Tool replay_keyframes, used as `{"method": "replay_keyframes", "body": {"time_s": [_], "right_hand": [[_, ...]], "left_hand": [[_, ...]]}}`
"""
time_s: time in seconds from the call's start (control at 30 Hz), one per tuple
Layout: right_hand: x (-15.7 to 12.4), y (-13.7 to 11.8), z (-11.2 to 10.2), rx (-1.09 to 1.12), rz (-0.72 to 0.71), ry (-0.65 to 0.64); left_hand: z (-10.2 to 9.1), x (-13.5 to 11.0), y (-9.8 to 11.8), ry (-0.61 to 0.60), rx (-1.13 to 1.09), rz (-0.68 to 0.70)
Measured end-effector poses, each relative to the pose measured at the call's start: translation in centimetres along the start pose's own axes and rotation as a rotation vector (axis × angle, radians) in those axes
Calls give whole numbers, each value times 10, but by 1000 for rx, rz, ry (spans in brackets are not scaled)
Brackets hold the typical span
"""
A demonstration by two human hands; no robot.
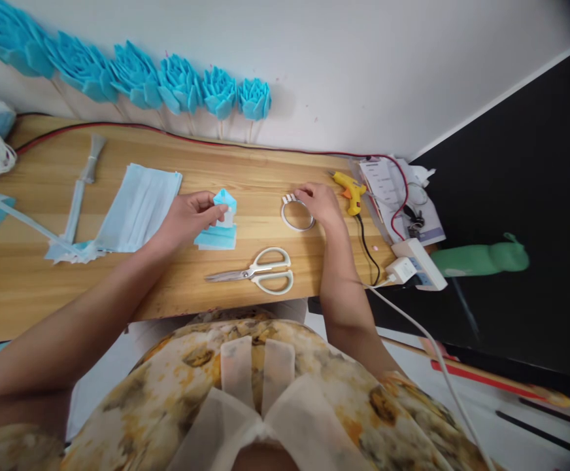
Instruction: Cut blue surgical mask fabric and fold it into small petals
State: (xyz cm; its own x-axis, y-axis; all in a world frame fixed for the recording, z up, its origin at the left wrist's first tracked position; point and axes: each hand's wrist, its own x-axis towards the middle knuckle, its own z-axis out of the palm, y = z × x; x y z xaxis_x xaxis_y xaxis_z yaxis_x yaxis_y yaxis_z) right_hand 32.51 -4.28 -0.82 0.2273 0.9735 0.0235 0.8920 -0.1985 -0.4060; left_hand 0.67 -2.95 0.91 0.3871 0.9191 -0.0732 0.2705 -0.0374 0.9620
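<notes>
My left hand (189,216) pinches a small folded blue piece (225,204) and holds it upright over a little stack of blue folded pieces (216,238) on the wooden table (30,281). My right hand (318,201) rests on the table with its fingertips closed on the far edge of a roll of clear tape (297,214). White-handled scissors (260,271) lie shut near the front edge, between my two arms.
Light blue face masks (135,208) and cut strips (76,196) lie at left. A yellow glue gun (350,191), papers (397,196) and a white power strip (419,263) crowd the right end. Blue paper flowers (182,85) stand along the wall.
</notes>
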Motion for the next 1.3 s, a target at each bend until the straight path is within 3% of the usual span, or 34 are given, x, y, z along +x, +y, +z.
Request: {"method": "replay_keyframes", "body": {"time_s": [0.47,1.0,1.07,1.17,1.3], "right_hand": [[1,4,6,217,4,-21],[-4,-1,2,144,37,37],[-5,-7,2,233,21,90],[-12,-28,1,560,-81,153],[-30,-76,0,988,-181,-69]], "left_hand": [[0,0,-1,-8,-3,-7],[1,0,-1,3,-17,-8],[1,0,-2,6,-21,-3],[2,0,-3,-5,-57,-4],[2,0,-3,-35,-99,-33]]}}
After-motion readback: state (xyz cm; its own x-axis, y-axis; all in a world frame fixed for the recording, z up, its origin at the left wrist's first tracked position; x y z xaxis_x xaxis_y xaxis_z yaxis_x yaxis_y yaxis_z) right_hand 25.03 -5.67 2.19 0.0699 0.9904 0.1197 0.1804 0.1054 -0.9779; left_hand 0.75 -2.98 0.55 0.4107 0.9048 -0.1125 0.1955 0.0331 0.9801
